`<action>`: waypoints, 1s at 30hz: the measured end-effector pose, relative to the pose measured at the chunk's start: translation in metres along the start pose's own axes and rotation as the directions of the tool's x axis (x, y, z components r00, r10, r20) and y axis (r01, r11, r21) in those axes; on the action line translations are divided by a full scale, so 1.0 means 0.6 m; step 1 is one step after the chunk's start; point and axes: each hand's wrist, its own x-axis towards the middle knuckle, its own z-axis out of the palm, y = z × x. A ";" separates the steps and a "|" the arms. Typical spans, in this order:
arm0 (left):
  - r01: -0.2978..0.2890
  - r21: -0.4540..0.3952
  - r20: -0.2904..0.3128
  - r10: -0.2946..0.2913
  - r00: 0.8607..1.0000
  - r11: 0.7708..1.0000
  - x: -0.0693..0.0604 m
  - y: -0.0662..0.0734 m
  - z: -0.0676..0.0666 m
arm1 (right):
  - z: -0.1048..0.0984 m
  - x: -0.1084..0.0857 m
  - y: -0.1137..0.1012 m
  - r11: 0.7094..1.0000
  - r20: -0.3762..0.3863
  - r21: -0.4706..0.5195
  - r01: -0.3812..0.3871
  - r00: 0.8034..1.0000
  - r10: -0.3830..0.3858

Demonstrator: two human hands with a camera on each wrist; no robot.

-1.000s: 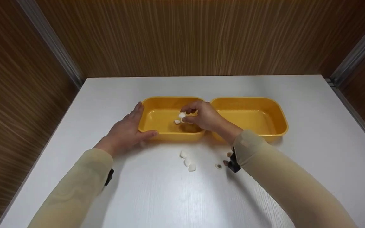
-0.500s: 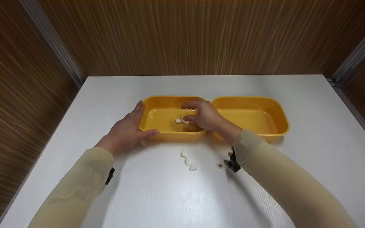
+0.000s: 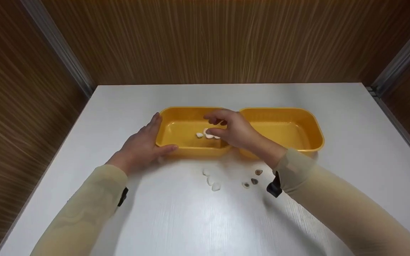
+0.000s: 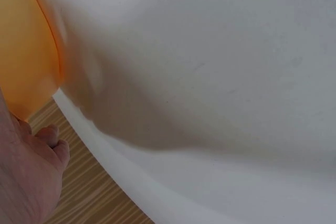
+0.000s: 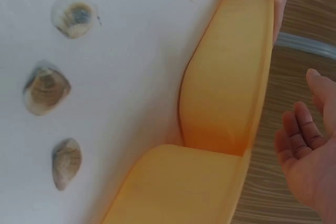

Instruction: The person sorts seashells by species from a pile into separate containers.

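Two yellow bins (image 3: pixel 276 133) stand side by side; at least four white shells (image 3: pixel 199 135), partly hidden, lie in the left bin (image 3: pixel 194 150); three pale shells (image 3: pixel 210 180) and three brown shells (image 3: pixel 254 181) lie nearer the person. The left hand (image 3: pixel 141 145), fingers extended, rests against that bin's outer end; the right hand (image 3: pixel 236 131) hangs over its other end, thumb and bent fingers apart; the tabletop (image 3: pixel 173 213) is white; wood-grain panels (image 3: pixel 205 42) surround it behind and at both sides.
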 end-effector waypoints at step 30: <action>0.014 -0.005 0.005 -0.014 1.000 1.000 -0.002 -0.003 0.000 | 0.033 -0.141 0.005 0.996 0.380 0.084 0.006 0.924 -0.038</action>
